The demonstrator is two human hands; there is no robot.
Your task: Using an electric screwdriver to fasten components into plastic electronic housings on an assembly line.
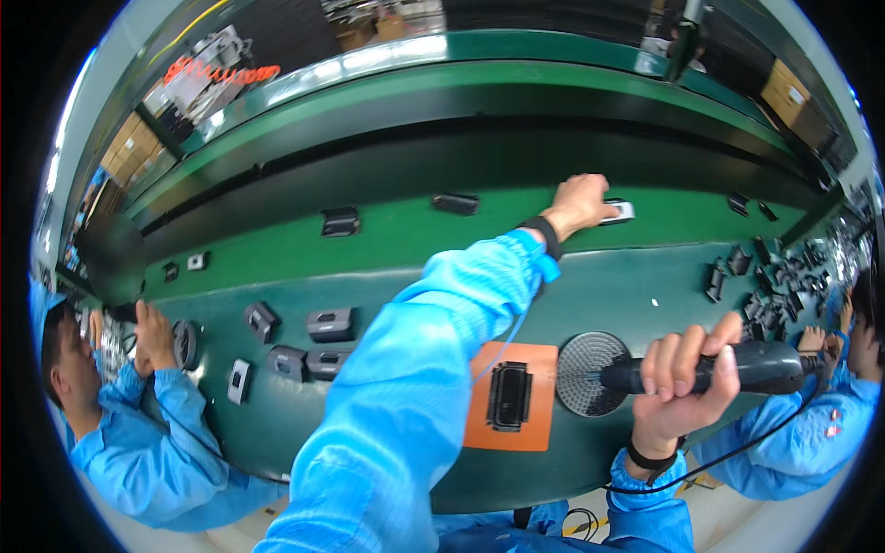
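My left hand (579,204) reaches across to the green belt, its fingers closed on a small silver-and-black housing (619,212); the fingers partly cover it. In my right hand (684,376) lies a black electric screwdriver (771,368), with the fingers wrapped round its body. Its tip points left, over a round grey dish of small holes (590,355); whether it touches the dish I cannot tell. Left of the dish, a black rectangular plastic part (509,396) rests on an orange mat (537,433).
Grey-black housings (330,323) stand left of my forearm, beside a silver-faced one (239,381). Black parts (341,221) sit on the belt (396,217). A heap of black brackets (784,290) lies right. Co-workers in blue sit left (157,452) and right (784,452). A cable (737,465) trails from the screwdriver.
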